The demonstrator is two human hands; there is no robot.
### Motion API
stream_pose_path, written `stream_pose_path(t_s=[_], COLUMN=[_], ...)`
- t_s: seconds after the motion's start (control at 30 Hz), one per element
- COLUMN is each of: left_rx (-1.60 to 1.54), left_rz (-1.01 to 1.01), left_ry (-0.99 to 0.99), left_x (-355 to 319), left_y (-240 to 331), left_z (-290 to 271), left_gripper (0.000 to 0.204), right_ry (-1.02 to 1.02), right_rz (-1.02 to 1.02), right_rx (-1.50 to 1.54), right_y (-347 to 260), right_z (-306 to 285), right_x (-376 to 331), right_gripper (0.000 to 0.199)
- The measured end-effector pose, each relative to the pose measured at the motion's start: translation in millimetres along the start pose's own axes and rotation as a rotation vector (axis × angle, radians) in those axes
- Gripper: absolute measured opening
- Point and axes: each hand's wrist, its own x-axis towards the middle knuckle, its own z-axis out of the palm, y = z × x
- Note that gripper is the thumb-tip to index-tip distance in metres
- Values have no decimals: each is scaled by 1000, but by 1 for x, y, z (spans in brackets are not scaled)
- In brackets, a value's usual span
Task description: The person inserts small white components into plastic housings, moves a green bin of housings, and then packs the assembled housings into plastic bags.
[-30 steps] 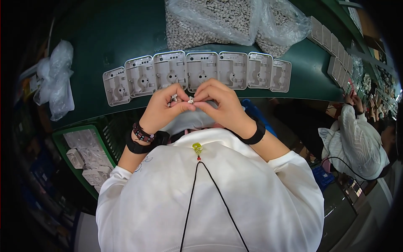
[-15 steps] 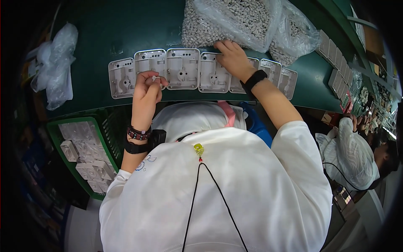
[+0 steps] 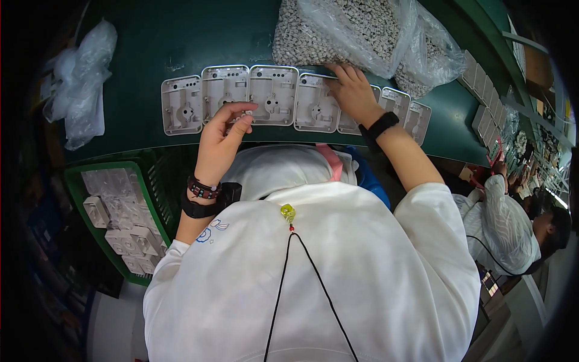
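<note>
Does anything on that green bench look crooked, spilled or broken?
Nothing stands out. The grey plastic plates lie in a neat row, and the clear bags of small parts look closed, with nothing spilled on the green bench.

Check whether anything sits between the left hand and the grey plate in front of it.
Nothing visible does. The left hand hovers at the near edge of the second grey plate in the row, fingertips right at it, no object between. The right hand rests farther along the row, by the bag of small parts.

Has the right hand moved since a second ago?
Yes. The right hand left the left hand and reached out across the row of grey plates to the bag of small parts.
</note>
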Motion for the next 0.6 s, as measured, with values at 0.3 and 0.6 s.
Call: stream_pose_path(t_s=[0.3,0.6], left_rx=[36,104], left_rz=[-1,4], left_ry=[-21,-59], left_x=[5,12], left_y=[1,-1], left_z=[5,15], left_gripper=[18,16], right_ry=[15,34], right_rz=[93,225], right_rx=[13,-59], right_y=[2,-13], right_z=[2,6], right_x=[-1,14], right_gripper=[20,10])
